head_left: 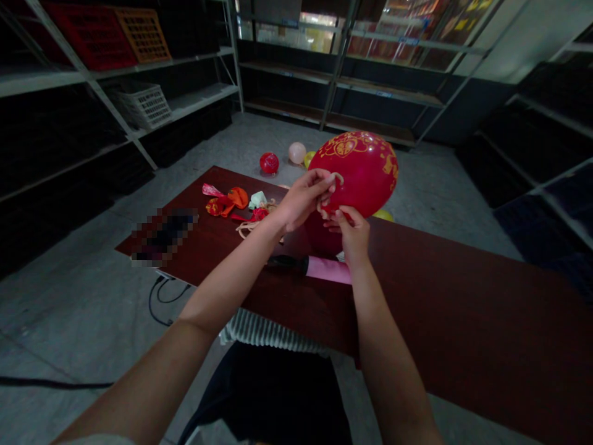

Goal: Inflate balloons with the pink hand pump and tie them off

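Nearest, two bare forearms reach out over a dark lap and the near edge of the dark brown table (463, 321); one pink pump (324, 269) with a black handle lies on the table just under the wrists.

Above it the two hands meet: the left hand (303, 198) is closed, its fingers pinching and looping the pale neck of the one red balloon (359, 167); the right hand (352, 232) is closed too, its fingertips nipping the same neck from below. The balloon, blown full and printed in gold, is held up off the table, touching both hands, just right of the left hand and above and beyond the right.

Left of the hands a small heap of limp balloons (231, 203) lies on the table, red, orange and pale ones tangled, too mixed to count; a pixelated patch (162, 238) sits further left.

Beyond the table four blown balloons rest on the grey floor: one red floor balloon (269, 162), one pale pink balloon (297, 152), and two yellow ones, mostly hidden.

Farthest, on the metal shelves (194, 99), three crates: one red crate (92, 34), one orange crate (143, 34), one white crate (141, 105).
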Demonstrator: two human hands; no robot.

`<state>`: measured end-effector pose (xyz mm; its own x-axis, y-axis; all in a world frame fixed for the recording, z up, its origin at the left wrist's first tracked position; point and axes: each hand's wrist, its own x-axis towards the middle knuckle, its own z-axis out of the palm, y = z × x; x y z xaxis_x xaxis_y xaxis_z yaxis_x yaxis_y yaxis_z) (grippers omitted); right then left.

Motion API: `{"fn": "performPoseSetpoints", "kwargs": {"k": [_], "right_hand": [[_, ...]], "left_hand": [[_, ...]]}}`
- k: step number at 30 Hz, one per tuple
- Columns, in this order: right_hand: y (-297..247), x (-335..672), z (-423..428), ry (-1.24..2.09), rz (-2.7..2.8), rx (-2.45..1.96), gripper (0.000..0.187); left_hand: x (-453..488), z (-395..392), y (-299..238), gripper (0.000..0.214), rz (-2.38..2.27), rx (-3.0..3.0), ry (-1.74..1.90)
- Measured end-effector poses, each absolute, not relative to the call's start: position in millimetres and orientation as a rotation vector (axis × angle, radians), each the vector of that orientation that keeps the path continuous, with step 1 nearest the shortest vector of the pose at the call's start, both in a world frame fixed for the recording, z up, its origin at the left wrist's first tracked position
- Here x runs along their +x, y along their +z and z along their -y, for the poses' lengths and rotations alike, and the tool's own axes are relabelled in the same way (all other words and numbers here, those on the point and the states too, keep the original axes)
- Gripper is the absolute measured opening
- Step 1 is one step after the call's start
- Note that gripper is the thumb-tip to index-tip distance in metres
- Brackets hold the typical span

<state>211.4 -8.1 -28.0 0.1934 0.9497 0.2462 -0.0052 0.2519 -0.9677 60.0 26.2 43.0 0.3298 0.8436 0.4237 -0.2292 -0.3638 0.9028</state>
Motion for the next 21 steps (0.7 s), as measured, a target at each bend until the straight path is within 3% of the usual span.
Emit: {"fn": "performPoseSetpoints", "kwargs": {"k": [9, 21], "right_hand": [[-25, 209, 12, 0.811, 1.221, -1.149, 0.022], [-21, 208, 20, 0.887, 1.152, -1.067, 0.025]], "left_hand": [[73, -25, 25, 0.008, -0.449, 2.203, 1.535], [58, -22, 21, 0.02, -0.469, 2.215, 1.459]]}}
